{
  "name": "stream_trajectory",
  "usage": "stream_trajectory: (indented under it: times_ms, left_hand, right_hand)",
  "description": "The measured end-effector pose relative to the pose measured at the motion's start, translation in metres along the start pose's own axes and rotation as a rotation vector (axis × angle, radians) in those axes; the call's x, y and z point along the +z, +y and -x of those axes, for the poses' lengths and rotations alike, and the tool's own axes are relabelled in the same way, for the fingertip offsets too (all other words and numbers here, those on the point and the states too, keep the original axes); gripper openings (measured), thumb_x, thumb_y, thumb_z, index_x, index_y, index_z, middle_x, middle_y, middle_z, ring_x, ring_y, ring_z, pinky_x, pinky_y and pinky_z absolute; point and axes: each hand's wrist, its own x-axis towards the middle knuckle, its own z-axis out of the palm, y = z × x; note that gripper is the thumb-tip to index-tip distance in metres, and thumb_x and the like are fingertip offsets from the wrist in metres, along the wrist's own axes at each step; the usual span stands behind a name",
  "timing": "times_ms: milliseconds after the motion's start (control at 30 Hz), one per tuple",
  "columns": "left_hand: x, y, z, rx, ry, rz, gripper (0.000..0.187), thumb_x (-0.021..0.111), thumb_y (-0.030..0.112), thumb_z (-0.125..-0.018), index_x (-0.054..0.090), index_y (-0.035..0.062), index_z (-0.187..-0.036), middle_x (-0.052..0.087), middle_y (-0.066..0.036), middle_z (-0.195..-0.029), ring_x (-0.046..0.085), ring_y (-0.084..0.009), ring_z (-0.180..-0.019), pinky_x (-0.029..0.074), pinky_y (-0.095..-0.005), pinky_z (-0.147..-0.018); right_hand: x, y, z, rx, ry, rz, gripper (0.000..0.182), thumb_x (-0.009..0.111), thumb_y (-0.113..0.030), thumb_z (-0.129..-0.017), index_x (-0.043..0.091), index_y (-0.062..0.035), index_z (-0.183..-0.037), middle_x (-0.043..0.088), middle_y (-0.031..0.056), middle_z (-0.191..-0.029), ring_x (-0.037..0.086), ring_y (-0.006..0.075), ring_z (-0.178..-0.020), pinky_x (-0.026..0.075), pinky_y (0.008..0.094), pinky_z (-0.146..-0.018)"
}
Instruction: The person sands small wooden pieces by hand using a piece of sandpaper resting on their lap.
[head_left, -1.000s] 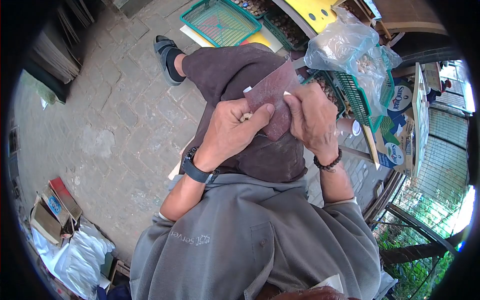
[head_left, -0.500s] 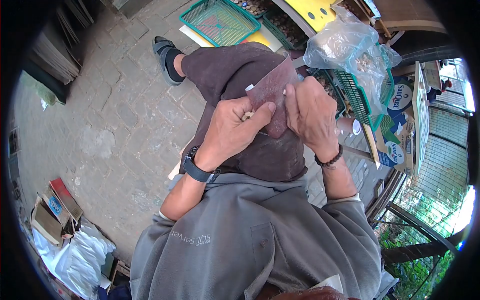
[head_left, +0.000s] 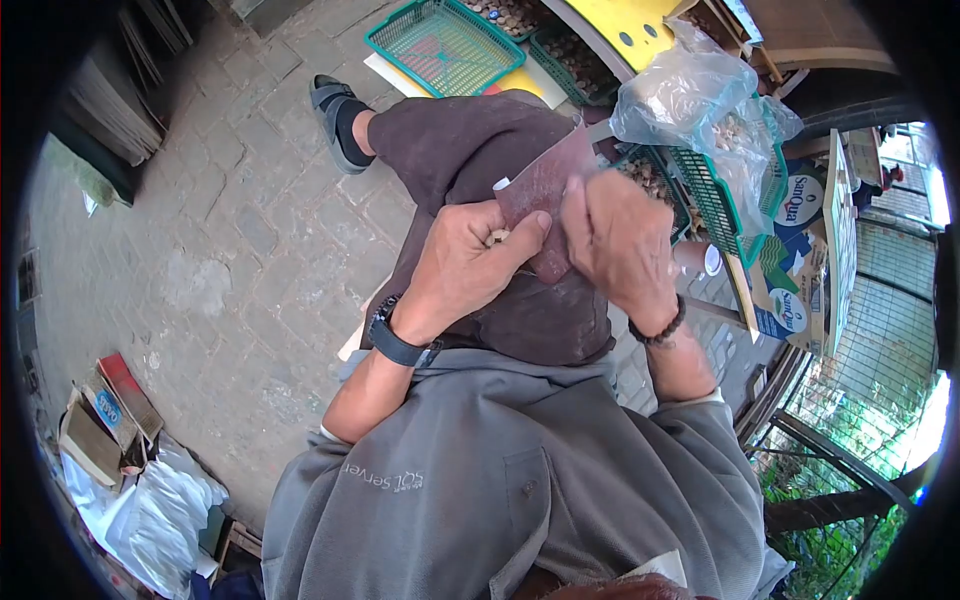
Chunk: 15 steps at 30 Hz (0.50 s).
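Note:
My left hand (head_left: 475,255) is closed on a worn reddish-brown sheet of sandpaper (head_left: 545,185), its thumb pressed on the sheet's face. Small pale pieces (head_left: 497,237) show in the curl of the same hand, and a white roll-like end (head_left: 501,184) sticks out at the sheet's left edge. The sandpaper lies over my brown-trousered thigh (head_left: 540,315). At its right side my right hand (head_left: 622,235) has its fingers curled and pressed together against the sheet, slightly smeared by motion. What lies between those fingertips is hidden.
Right of my knee, a green basket (head_left: 715,190) carries a clear plastic bag (head_left: 690,95) and small pale pieces. Another green basket (head_left: 445,45) stands ahead. Printed cardboard (head_left: 795,250) is at the right. Boxes (head_left: 120,405) and white sacking (head_left: 160,520) lie on the paving at left.
My right hand has shifted slightly down and left along the sandpaper. A small white piece seen at its fingertips before is now hidden. My left hand holds nearly the same place.

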Motion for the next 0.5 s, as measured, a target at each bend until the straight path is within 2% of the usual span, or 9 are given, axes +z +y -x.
stream_trajectory:
  times_ms: [67, 233, 333, 400, 500]
  left_hand:
    - [0.002, 0.001, 0.002, 0.017, 0.004, 0.099, 0.029, 0.064, 0.027, -0.099, 0.073, -0.0006, -0.092, 0.065, 0.001, -0.068, 0.051, -0.0014, -0.067, 0.045, -0.0248, -0.06]
    - [0.004, 0.004, -0.003, 0.039, 0.003, 0.055, 0.029, 0.064, 0.026, -0.099, 0.073, -0.0006, -0.092, 0.067, 0.001, -0.069, 0.051, -0.0015, -0.067, 0.045, -0.0252, -0.06]
    - [-0.001, 0.006, 0.0, 0.031, -0.012, 0.09, 0.029, 0.064, 0.026, -0.099, 0.073, -0.0006, -0.092, 0.066, 0.001, -0.069, 0.052, -0.0019, -0.067, 0.046, -0.0256, -0.06]
    - [-0.001, 0.007, 0.0, 0.024, -0.048, 0.121, 0.029, 0.064, 0.026, -0.099, 0.072, -0.0007, -0.092, 0.065, 0.001, -0.068, 0.052, -0.0023, -0.067, 0.046, -0.0259, -0.06]
    - [0.005, 0.004, -0.003, -0.025, 0.023, 0.032, 0.03, 0.065, 0.026, -0.098, 0.071, -0.0016, -0.088, 0.06, 0.001, -0.064, 0.05, -0.0031, -0.066, 0.045, -0.0266, -0.059]
  right_hand:
    - [0.003, 0.002, 0.002, -0.001, 0.012, -0.037, 0.026, 0.067, -0.014, -0.091, 0.05, -0.0074, -0.072, 0.048, 0.0104, -0.064, 0.054, 0.03, -0.054, 0.041, 0.0408, -0.045]
    - [0.005, 0.011, -0.006, 0.066, -0.001, 0.019, 0.028, 0.069, -0.014, -0.089, 0.049, -0.0079, -0.071, 0.047, 0.0092, -0.063, 0.054, 0.029, -0.054, 0.041, 0.0406, -0.045]
    - [0.0, -0.003, 0.002, -0.048, 0.0, -0.053, 0.027, 0.067, -0.016, -0.091, 0.05, -0.0081, -0.071, 0.048, 0.0091, -0.063, 0.054, 0.029, -0.055, 0.041, 0.0405, -0.046]
    - [0.002, 0.004, -0.002, -0.05, 0.021, -0.053, 0.027, 0.066, -0.017, -0.091, 0.05, -0.0081, -0.071, 0.047, 0.0089, -0.063, 0.054, 0.0291, -0.055, 0.042, 0.0405, -0.046]
    - [-0.001, 0.018, -0.011, 0.033, 0.047, 0.018, 0.027, 0.068, -0.016, -0.089, 0.05, -0.0087, -0.071, 0.048, 0.0075, -0.065, 0.054, 0.0265, -0.057, 0.041, 0.0399, -0.046]
